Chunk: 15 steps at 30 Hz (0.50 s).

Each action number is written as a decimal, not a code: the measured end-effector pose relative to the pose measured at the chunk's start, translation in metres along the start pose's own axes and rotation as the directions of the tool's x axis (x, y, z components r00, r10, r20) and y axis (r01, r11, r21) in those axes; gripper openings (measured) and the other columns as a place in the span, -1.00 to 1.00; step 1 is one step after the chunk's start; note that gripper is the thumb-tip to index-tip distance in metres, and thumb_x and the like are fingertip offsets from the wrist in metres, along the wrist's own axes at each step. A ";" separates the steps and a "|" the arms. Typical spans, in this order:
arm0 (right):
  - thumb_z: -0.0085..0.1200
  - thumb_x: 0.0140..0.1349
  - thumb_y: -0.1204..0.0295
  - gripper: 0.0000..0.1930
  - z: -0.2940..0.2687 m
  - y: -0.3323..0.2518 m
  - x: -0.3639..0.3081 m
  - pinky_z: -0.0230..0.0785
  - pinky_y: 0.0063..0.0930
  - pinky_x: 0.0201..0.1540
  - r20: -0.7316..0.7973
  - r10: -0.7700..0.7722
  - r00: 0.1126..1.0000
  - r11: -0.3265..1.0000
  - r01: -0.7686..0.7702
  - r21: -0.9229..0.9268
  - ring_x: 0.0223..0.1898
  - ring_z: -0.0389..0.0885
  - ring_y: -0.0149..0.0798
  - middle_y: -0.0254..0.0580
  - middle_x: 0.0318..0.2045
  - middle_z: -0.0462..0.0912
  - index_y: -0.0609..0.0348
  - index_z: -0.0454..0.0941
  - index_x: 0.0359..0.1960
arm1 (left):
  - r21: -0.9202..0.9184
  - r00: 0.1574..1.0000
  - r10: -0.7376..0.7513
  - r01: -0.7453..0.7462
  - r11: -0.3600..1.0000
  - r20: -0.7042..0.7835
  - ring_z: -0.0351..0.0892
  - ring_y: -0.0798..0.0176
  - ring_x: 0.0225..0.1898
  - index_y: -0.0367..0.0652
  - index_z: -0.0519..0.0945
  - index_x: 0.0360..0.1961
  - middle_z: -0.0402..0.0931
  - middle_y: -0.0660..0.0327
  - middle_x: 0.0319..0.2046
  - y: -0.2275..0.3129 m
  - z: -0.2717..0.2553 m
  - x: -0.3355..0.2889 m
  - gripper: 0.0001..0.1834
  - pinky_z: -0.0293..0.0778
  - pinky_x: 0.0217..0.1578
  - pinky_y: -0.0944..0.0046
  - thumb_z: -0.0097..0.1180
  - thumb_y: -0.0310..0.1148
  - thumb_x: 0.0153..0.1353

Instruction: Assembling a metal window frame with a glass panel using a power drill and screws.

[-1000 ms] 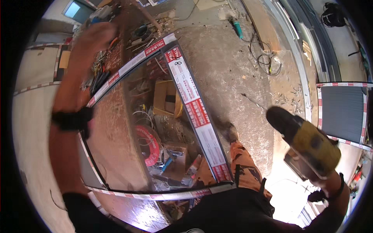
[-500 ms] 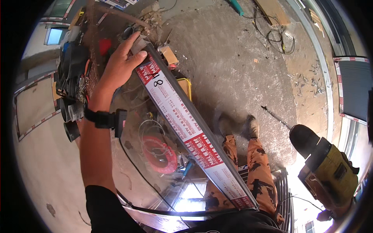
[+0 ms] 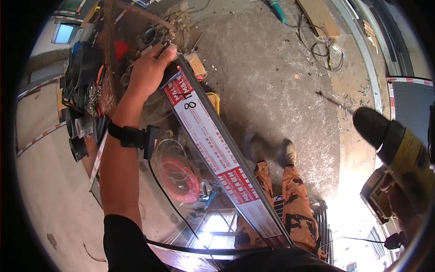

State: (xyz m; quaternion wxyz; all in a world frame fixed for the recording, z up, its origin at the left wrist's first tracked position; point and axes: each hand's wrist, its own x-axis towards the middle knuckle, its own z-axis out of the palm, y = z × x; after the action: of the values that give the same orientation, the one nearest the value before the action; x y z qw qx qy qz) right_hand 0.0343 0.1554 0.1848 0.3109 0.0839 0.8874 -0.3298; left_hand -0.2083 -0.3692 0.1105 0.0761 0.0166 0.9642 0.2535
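My left hand (image 3: 149, 72) is closed over the far corner of a glazed window sash (image 3: 217, 154). The sash has a dark metal edge with red-and-white protective film and a handwritten mark. It leans toward me, its near end by my legs. Through its glass pane (image 3: 181, 226) shows a red ring-shaped coil (image 3: 195, 186), with a bright window reflected below. At the right rim my right hand (image 3: 398, 195) is wrapped round the grip of a yellow-and-black cordless drill (image 3: 403, 140). A long bit (image 3: 333, 99) points away to the left, apart from the sash.
Dark tools and parts (image 3: 84, 68) crowd a rusty rack on the left. A green power tool (image 3: 277, 11) and a black cable (image 3: 328, 50) lie far off on the floor. Screws (image 3: 362, 93) are scattered to the right. A cardboard box (image 3: 195, 64) sits beyond the sash.
My right hand has carried the drill to the right and slightly up. The sash corner has shifted slightly toward me and right, with my left hand's grip changed on it.
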 end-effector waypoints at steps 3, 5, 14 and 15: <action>0.13 0.00 0.47 -0.71 0.003 -0.008 0.009 0.49 -0.38 -0.32 -0.015 0.057 0.998 0.998 -0.056 0.032 -0.34 0.64 -0.22 -0.22 -0.29 0.61 0.15 0.56 -0.18 | -0.124 1.000 -0.006 0.003 0.992 -0.025 0.57 -0.04 -0.25 -0.25 0.56 -0.22 0.57 -0.02 -0.38 -0.013 0.009 0.003 -0.44 0.40 -0.19 0.13 -0.07 0.12 0.25; 0.12 0.02 0.47 -0.72 0.008 -0.011 0.018 0.49 -0.39 -0.32 -0.016 0.094 0.995 0.994 -0.092 0.066 -0.35 0.64 -0.23 -0.22 -0.29 0.61 0.16 0.56 -0.17 | -0.027 0.983 -0.049 0.045 0.999 -0.179 0.57 0.07 -0.30 -0.26 0.58 -0.27 0.56 0.01 -0.44 -0.016 0.007 0.004 -0.45 0.40 -0.21 0.16 -0.08 0.10 0.28; 0.09 0.08 0.49 -0.76 0.013 -0.005 0.063 0.48 -0.40 -0.34 0.007 0.271 0.963 0.947 -0.268 0.177 -0.36 0.63 -0.25 -0.24 -0.30 0.60 0.19 0.54 -0.17 | -0.121 0.929 -0.359 0.348 0.929 -0.084 0.49 0.25 -0.29 -0.31 0.63 -0.24 0.59 0.15 -0.35 0.008 0.010 0.016 -0.29 0.32 -0.10 0.29 -0.19 0.22 0.28; 0.08 0.08 0.50 -0.76 0.011 -0.007 0.067 0.48 -0.40 -0.34 0.013 0.281 0.960 0.941 -0.278 0.191 -0.37 0.63 -0.25 -0.24 -0.31 0.60 0.19 0.54 -0.17 | -0.138 0.912 -0.405 0.392 0.909 -0.074 0.49 0.25 -0.27 -0.31 0.63 -0.24 0.59 0.14 -0.34 0.012 0.007 0.014 -0.28 0.31 -0.08 0.28 -0.21 0.23 0.28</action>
State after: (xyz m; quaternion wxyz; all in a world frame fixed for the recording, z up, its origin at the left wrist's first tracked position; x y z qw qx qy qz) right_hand -0.0158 0.1396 0.1410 0.3386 0.2409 0.8330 -0.3652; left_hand -0.2208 -0.3539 0.1085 0.0785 -0.1980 0.9328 0.2906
